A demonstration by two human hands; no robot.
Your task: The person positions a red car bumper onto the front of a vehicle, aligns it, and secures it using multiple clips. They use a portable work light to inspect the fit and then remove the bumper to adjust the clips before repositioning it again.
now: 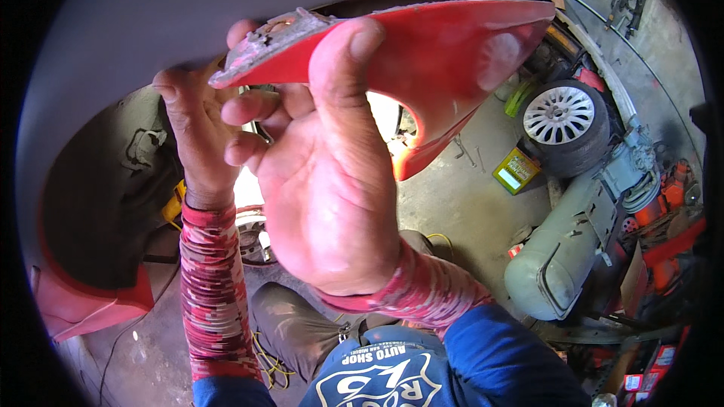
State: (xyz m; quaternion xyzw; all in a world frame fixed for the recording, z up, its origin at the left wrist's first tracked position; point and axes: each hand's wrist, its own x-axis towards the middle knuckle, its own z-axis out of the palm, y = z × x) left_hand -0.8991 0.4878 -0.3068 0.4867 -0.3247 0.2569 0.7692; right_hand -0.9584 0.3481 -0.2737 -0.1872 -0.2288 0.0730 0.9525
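Note:
A glossy red car body panel [445,38], tapered at its right end, is held up against a large grey car body [151,15]. Rough grey filler or coating [275,34] covers its torn left end. My right hand [332,166] grips the panel from below, thumb pressed on the red face and some fingers behind it; two fingertips curl out underneath. Beside the panel's left end is my left hand [200,128], its thumb sticking up and its other fingers largely hidden behind the panel. One fingertip shows over the coated edge; whose hand it belongs to is unclear.
At left is a dark wheel arch [90,188] with a red lower corner [90,309]. On the right lie a wheel [562,117], a yellow-green can [516,171], a greenish tank [558,249] and piled red parts. A yellow cord [271,362] runs along the floor by my legs.

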